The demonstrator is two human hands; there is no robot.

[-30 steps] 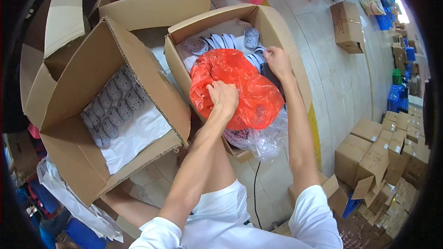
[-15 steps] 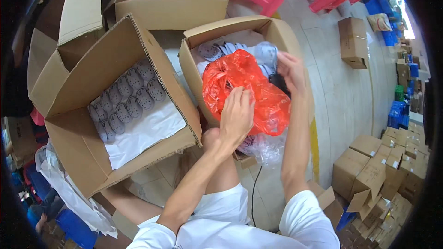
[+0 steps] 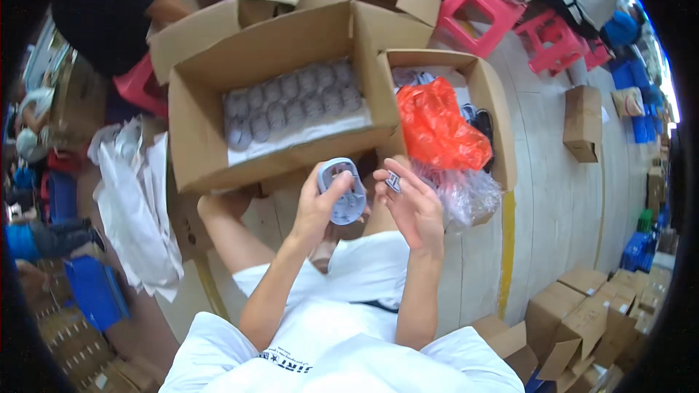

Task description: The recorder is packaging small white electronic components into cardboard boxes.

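Note:
My left hand [image 3: 312, 207] is wrapped round a pale blue-grey, oval plastic shell [image 3: 349, 209] above my lap, its hollow side up and the thumb inside. Close by on the right, my right hand [image 3: 416, 212] pinches a small black-and-white piece [image 3: 393, 180] between its fingertips; its exact kind is too small to tell. Ahead stands an open carton [image 3: 273, 154] with rows of similar grey shells [image 3: 291, 102] lying on white paper. To its right, a smaller carton [image 3: 502, 131] holds a crumpled red plastic bag [image 3: 443, 122] and a clear plastic bag [image 3: 466, 196].
White wrapping sheets [image 3: 142, 204] hang at the left carton's side. More open cartons [image 3: 378, 22] stand behind, with pink stools [image 3: 480, 14] at the far right. Stacked boxes [image 3: 575, 313] fill the lower right. Other people are at the far left and far right.
Both hands have drawn back from the red bag to above my lap. A shell, earlier by my right hand, is now in my left; my right holds a small piece. The view has shifted.

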